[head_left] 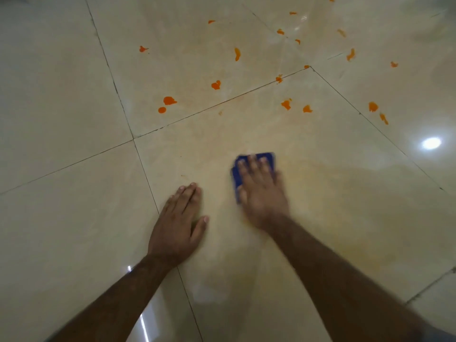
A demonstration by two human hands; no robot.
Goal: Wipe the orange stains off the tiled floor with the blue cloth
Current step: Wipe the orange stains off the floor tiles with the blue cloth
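A folded blue cloth [267,157] lies flat on the glossy cream tiled floor [74,95]. My right hand [260,191] presses down on it with straight fingers and covers most of it; the hand looks blurred. My left hand [179,223] rests flat on the floor to the left of the cloth, fingers together, holding nothing. Several orange stains spread across the tiles farther away, such as a large blob [169,100] and a smaller one [216,84]. A faint orange smear [345,193] tints the tile to the right of the cloth.
Dark grout lines [116,87] cross the floor between large tiles. A bright lamp reflection [431,143] shines at the right. More orange spots [373,106] lie at the far right and top of the view.
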